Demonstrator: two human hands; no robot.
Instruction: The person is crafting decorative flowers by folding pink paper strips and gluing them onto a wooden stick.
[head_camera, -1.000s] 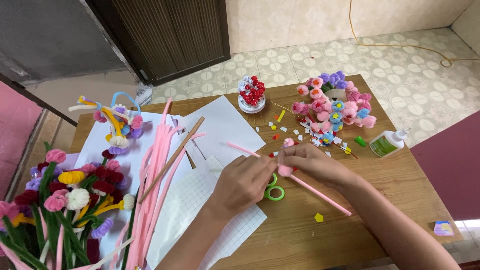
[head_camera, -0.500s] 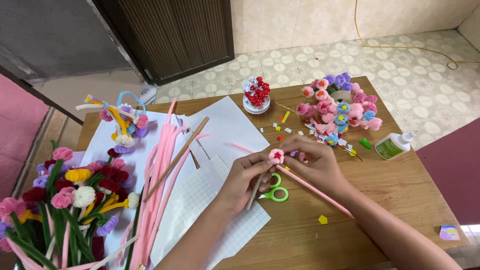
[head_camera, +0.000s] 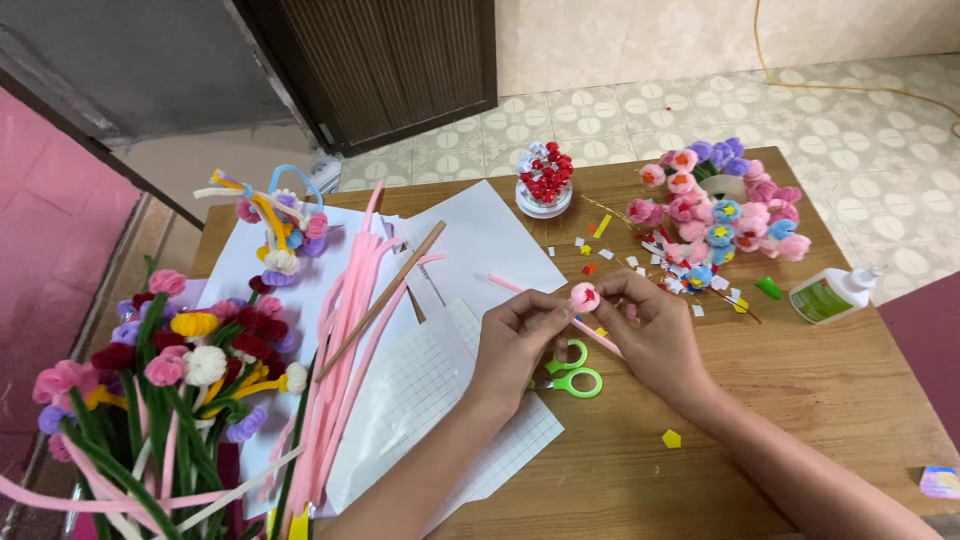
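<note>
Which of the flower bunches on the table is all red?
The small bunch in the white round base at the table's far edge, beyond the left hand. The far-right bunch is pink, blue and purple; the near-left one is mixed.

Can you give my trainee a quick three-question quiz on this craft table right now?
1. True or false: both hands pinch the small pink flower head.
2. What lies on the table just under the hands? A) green scissors B) a red stapler C) a black pen
3. Fill in: the glue bottle lies on its ____ near the table's far right edge.

Key: 1 true, left hand and right hand meet on it; 2 A, the green scissors; 3 side.
</note>
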